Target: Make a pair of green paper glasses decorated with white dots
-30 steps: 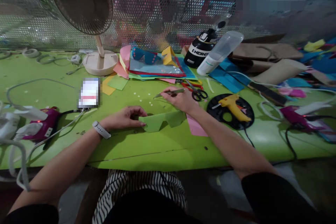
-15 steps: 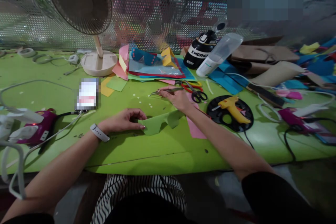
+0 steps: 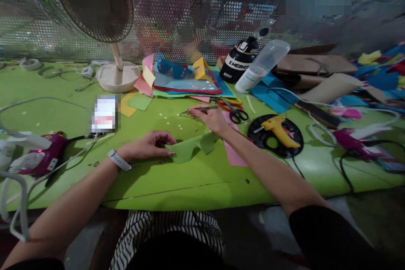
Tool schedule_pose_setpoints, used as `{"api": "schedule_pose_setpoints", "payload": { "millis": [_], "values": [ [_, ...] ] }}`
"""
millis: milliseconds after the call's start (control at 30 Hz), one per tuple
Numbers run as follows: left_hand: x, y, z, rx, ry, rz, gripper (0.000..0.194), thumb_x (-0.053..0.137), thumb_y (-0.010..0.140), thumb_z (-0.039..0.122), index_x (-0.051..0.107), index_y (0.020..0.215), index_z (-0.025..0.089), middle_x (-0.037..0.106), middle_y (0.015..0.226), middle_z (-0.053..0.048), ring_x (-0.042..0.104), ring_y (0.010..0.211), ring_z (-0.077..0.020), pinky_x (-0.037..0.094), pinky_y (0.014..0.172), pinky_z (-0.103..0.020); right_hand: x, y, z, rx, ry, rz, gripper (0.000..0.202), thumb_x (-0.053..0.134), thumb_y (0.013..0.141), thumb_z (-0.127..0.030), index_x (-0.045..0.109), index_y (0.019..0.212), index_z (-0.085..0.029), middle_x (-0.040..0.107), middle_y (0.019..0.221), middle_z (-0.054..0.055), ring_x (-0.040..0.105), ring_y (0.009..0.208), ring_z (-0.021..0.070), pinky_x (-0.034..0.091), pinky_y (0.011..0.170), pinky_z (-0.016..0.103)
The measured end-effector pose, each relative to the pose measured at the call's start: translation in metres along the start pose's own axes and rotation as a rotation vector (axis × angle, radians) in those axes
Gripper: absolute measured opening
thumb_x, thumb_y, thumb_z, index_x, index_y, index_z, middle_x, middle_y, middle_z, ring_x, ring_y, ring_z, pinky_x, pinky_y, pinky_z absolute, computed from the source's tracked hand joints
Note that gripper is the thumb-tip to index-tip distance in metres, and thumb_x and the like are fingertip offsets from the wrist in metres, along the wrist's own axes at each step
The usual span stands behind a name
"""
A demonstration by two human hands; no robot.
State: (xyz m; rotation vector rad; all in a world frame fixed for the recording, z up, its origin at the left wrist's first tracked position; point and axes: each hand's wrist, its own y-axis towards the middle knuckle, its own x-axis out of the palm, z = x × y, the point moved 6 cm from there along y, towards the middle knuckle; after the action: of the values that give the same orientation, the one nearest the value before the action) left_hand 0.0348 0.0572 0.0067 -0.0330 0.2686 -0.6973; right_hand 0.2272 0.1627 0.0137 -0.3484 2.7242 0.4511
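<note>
My left hand point(image 3: 154, 144) pinches the left end of a green paper cut-out point(image 3: 185, 150), shaped like a pair of glasses. Its right end lies under my right wrist. My right hand point(image 3: 211, 117) is closed round a pair of metal tweezers point(image 3: 202, 109), tips pointing left and down towards the green table. Close to the tips lie several tiny pale paper squares point(image 3: 166, 117). I cannot make out whether the tips hold a square. A blue paper pair of glasses with pink dots point(image 3: 172, 68) rests at the back on a clear pouch with a red edge point(image 3: 190, 88).
Right of my right forearm, a yellow glue gun point(image 3: 280, 130) lies on a black palette point(image 3: 257, 140). Scissors point(image 3: 238, 115), pink paper point(image 3: 234, 154) and a black bottle point(image 3: 237, 62) are nearby. At left stand a fan point(image 3: 117, 57), a phone point(image 3: 104, 114) and a purple power strip point(image 3: 52, 152).
My right hand and the tweezers have shifted very slightly to the left, along with a small shift of the whole view. Both hands keep their hold.
</note>
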Motion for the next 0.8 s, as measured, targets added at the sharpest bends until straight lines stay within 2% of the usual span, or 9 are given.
{"api": "schedule_pose_setpoints", "payload": {
  "millis": [300,600,800],
  "values": [
    [0.0,0.0,-0.002,-0.007,-0.021,0.0,0.027,0.074,0.077,0.031,0.062,0.097,0.016,0.065,0.09,-0.003,0.058,0.082,-0.0127,0.048,0.075,-0.028,-0.003,0.004,-0.002,-0.003,-0.014,0.015,0.037,0.069,0.076,-0.056,0.072,0.088,-0.02,0.075,0.086,0.007,0.07,0.076,0.022,0.058,0.072,0.037],
    [0.0,0.001,-0.002,0.004,-0.019,-0.004,0.027,0.074,0.078,0.03,0.063,0.098,0.015,0.065,0.091,-0.003,0.058,0.083,-0.0128,0.048,0.077,-0.028,0.001,0.004,0.004,-0.009,0.046,-0.024,0.03,0.069,0.078,-0.05,0.073,0.086,-0.021,0.075,0.084,0.007,0.071,0.079,0.0229,0.059,0.074,0.039],
    [0.0,0.0,-0.001,-0.005,-0.012,-0.008,0.028,0.074,0.078,0.031,0.063,0.099,0.015,0.065,0.093,-0.003,0.059,0.084,-0.0134,0.049,0.076,-0.028,0.002,0.004,0.007,0.002,0.081,-0.004,0.035,0.07,0.076,-0.055,0.073,0.085,-0.021,0.076,0.084,0.006,0.072,0.082,0.0239,0.059,0.076,0.039]
  ]
}}
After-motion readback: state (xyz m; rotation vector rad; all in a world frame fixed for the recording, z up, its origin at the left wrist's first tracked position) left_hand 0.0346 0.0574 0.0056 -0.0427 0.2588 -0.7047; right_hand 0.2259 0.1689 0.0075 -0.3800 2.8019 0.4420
